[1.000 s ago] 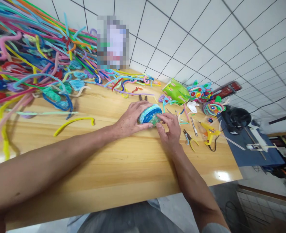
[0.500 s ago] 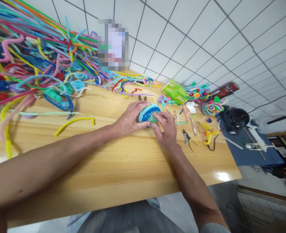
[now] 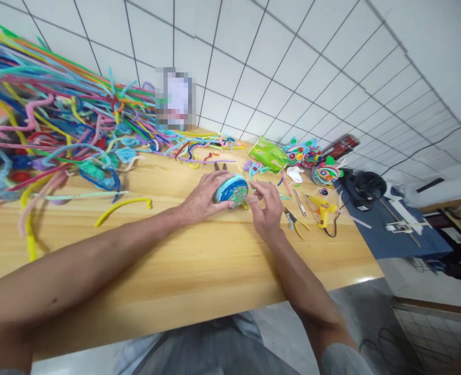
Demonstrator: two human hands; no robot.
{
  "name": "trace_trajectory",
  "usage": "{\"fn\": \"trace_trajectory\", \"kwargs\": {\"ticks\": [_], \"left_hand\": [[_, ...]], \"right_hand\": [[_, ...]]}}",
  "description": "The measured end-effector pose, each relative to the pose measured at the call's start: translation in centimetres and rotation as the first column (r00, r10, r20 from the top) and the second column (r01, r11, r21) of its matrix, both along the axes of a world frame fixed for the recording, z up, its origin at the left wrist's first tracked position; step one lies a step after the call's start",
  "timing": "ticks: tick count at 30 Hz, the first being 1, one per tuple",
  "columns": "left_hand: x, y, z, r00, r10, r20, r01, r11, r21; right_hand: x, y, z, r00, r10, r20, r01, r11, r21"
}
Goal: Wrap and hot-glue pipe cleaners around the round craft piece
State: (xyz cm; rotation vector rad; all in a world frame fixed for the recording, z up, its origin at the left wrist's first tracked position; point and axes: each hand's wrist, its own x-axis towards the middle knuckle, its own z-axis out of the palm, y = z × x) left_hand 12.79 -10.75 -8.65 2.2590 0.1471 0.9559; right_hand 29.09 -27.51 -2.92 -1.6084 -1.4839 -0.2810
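My left hand (image 3: 202,197) is wrapped round a disc of coiled pipe cleaners (image 3: 231,189), blue and turquoise with a green face, held on edge on the wooden table (image 3: 199,260). My right hand (image 3: 264,207) sits just right of the disc, fingers curled, fingertips close to its green face and to a thin yellow-green pipe cleaner end (image 3: 244,205). Whether the right fingers pinch that end is hard to tell.
A big heap of coloured pipe cleaners (image 3: 58,130) covers the table's far left. A yellow pipe cleaner (image 3: 121,205) lies loose. Right of my hands lie pliers (image 3: 295,221), a yellow glue gun (image 3: 322,212), a green packet (image 3: 269,153) and finished coiled pieces (image 3: 324,172).
The camera has tilted up and the hands with the disc sit a little further left in view. My right fingers have eased slightly off the disc's face.
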Motion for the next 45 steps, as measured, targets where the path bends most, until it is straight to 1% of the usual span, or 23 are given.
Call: {"fn": "trace_trajectory", "kwargs": {"ticks": [2,4,5,7,9,12,15,17,21,24,27,30,32,35,37,38,39,40,41,42,43,44,45], "left_hand": [[0.1,0.2,0.1,0.999,0.021,-0.035,-0.021,1.0,-0.015],[0.2,0.3,0.2,0.999,0.037,-0.036,-0.037,0.999,-0.011],[0.2,0.4,0.2,0.999,0.045,-0.019,-0.045,0.999,-0.003],[0.1,0.4,0.2,0.997,0.069,0.038,-0.069,0.998,0.01],[-0.1,0.3,0.4,0.984,0.125,0.124,-0.126,0.992,0.001],[-0.4,0.1,0.7,0.941,0.268,0.206,-0.255,0.963,-0.087],[-0.4,0.1,1.0,0.922,0.365,0.129,-0.333,0.917,-0.219],[-0.3,0.2,1.1,0.923,0.377,0.074,-0.346,0.9,-0.265],[-0.2,0.1,1.2,0.923,0.384,0.04,-0.355,0.885,-0.302],[-0.3,0.0,1.5,0.917,0.398,0.013,-0.371,0.867,-0.332],[-0.5,-0.2,2.3,0.904,0.427,-0.001,-0.4,0.846,-0.352],[-0.7,-0.4,3.7,0.9,0.436,0.011,-0.402,0.839,-0.366],[-0.9,-0.9,5.2,0.914,0.405,0.026,-0.366,0.85,-0.379],[-1.8,-2.8,7.9,0.96,0.281,0.022,-0.248,0.878,-0.409],[-2.8,-4.7,9.7,0.99,0.144,-0.004,-0.13,0.881,-0.454],[-3.3,-5.9,10.5,0.999,0.044,-0.021,-0.049,0.866,-0.497],[-3.7,-7.0,11.2,0.988,-0.155,-0.002,0.119,0.767,-0.63],[-4.1,-8.2,11.8,0.948,-0.314,0.044,0.244,0.632,-0.735],[-4.4,-9.2,12.3,0.901,-0.425,0.083,0.316,0.515,-0.797],[-4.6,-10.2,12.6,0.858,-0.502,0.113,0.359,0.426,-0.83],[-4.6,-11.0,12.8,0.821,-0.555,0.131,0.386,0.371,-0.844],[-4.6,-11.7,12.8,0.796,-0.59,0.138,0.404,0.346,-0.847],[-4.5,-12.2,12.8,0.78,-0.611,0.138,0.417,0.341,-0.843]], "right_hand": [[0.7,0.0,1.3,0.97,-0.027,-0.24,0.032,0.999,0.017],[1.8,0.0,2.7,0.883,-0.016,-0.469,0.011,1.0,-0.013],[2.4,-0.1,3.3,0.834,-0.003,-0.552,-0.017,0.999,-0.031],[3.5,-0.8,4.1,0.758,0.013,-0.652,-0.064,0.996,-0.054],[4.2,-2.0,4.1,0.715,-0.003,-0.699,-0.058,0.996,-0.063],[4.1,-4.7,2.8,0.72,-0.098,-0.686,0.003,0.99,-0.138],[3.4,-7.6,0.6,0.744,-0.175,-0.645,0.033,0.974,-0.226],[2.8,-9.3,-0.9,0.752,-0.196,-0.629,0.043,0.967,-0.25],[2.0,-11.8,-3.2,0.775,-0.244,-0.583,0.088,0.955,-0.284],[1.7,-12.8,-4.6,0.795,-0.275,-0.54,0.136,0.949,-0.284],[1.2,-12.9,-5.4,0.83,-0.271,-0.488,0.155,0.952,-0.264],[0.7,-12.7,-5.7,0.878,-0.231,-0.419,0.145,0.963,-0.227],[0.4,-12.7,-5.6,0.905,-0.206,-0.373,0.139,0.97,-0.198],[0.2,-12.8,-5.2,0.928,-0.179,-0.327,0.133,0.978,-0.159],[0.1,-12.9,-4.8,0.936,-0.158,-0.314,0.122,0.984,-0.133],[0.0,-13.0,-4.4,0.939,-0.145,-0.313,0.112,0.986,-0.12],[-0.2,-13.0,-4.0,0.941,-0.128,-0.312,0.1,0.989,-0.105],[-0.3,-13.0,-3.4,0.946,-0.109,-0.307,0.086,0.992,-0.088],[-0.6,-13.0,-2.7,0.951,-0.086,-0.296,0.069,0.995,-0.066],[-0.9,-12.9,-1.9,0.958,-0.061,-0.281,0.052,0.998,-0.04],[-1.3,-12.8,-1.1,0.965,-0.035,-0.262,0.035,0.999,-0.006],[-1.8,-12.7,-0.1,0.97,-0.009,-0.241,0.017,0.999,0.031],[-2.4,-12.7,0.9,0.975,0.016,-0.223,0.0,0.998,0.07]]}}
